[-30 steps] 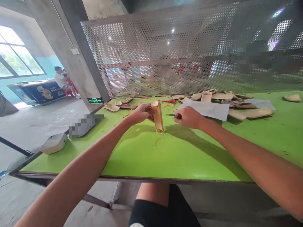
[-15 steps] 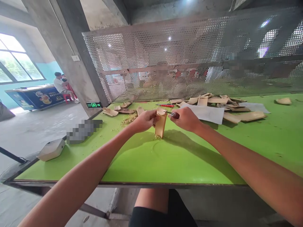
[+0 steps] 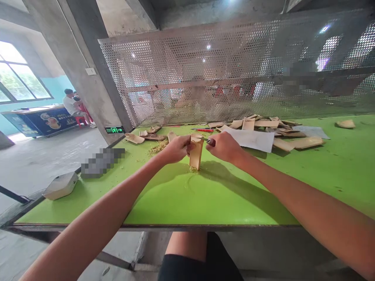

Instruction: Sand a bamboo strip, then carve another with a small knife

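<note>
2 hands work near the middle of the bench: my left hand pinches an upright wooden piece, and my right hand closes round a small knife aimed at it. I'd worry that 1 slip of the blade could cut my left fingers.

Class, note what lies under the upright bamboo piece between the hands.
The bamboo piece stands on the green table, yellow shavings around its foot. The surface directly beneath its base is covered and cannot be seen.

A pale bamboo strip stands upright at frame center, the blade of a small dark-handled knife touching its top edge.
</note>
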A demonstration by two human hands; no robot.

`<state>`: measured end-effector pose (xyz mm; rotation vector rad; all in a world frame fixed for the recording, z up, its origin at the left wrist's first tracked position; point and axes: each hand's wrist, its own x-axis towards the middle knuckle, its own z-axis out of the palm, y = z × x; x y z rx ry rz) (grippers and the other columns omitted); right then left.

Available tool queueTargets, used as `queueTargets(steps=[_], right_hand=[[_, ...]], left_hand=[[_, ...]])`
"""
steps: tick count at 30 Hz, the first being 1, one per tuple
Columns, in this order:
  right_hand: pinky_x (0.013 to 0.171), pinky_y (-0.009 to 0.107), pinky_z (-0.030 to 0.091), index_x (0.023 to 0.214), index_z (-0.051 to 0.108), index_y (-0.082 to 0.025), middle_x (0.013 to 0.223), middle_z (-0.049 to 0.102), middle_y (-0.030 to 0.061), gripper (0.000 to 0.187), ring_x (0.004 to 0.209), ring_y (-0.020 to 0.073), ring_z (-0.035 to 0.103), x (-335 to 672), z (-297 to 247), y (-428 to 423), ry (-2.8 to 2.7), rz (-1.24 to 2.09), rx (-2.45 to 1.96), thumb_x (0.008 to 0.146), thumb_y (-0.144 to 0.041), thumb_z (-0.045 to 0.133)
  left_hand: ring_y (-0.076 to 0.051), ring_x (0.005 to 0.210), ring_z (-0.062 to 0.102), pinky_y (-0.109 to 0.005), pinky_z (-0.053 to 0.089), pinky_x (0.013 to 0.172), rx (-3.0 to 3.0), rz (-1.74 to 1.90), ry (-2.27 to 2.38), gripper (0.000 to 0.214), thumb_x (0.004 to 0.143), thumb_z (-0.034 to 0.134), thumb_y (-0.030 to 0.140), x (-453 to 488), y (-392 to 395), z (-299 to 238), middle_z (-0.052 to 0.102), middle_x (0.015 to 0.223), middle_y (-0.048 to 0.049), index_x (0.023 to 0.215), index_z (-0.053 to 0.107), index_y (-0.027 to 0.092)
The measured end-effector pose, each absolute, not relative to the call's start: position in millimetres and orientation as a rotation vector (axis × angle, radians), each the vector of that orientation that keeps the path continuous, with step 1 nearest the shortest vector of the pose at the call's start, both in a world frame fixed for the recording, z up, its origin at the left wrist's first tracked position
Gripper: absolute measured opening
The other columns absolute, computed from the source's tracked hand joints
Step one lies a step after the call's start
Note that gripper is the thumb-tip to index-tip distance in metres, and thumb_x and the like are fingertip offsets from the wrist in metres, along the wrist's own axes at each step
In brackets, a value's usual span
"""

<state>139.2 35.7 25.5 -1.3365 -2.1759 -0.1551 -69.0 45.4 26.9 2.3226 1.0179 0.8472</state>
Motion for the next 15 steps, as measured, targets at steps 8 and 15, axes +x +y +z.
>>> queueTargets(steps=[8, 15], right_hand=[[0.055, 0.030, 0.020, 0.052, 0.041, -0.020, 0.049, 0.037, -0.0021, 0.022, 0.052, 0.0115, 0.030, 133.6, 19.6, 34.9, -2.188, -0.046, -1.361, 0.071, -0.022, 0.052], [0.055, 0.030, 0.019, 0.052, 0.041, -0.020, 0.049, 0.039, -0.0019, 0.021, 0.052, 0.0107, 0.030, 132.6, 19.0, 34.3, -2.180, 0.014, -1.373, 0.069, -0.020, 0.053]], left_hand=[[-0.015, 0.071, 0.062, -0.027, 0.058, 0.063, 2.143, 0.855, 0.892, 0.010, 0.081, 0.056, 0.016, -69.9, 48.1, 26.8, 0.057, 0.077, -0.0013, 0.090, 0.058, 0.014], [-0.015, 0.073, 0.065, -0.025, 0.059, 0.060, 2.085, 0.845, 0.816, 0.022, 0.079, 0.055, 0.007, -70.0, 46.9, 29.8, 0.063, 0.078, -0.0022, 0.099, 0.063, 0.013]])
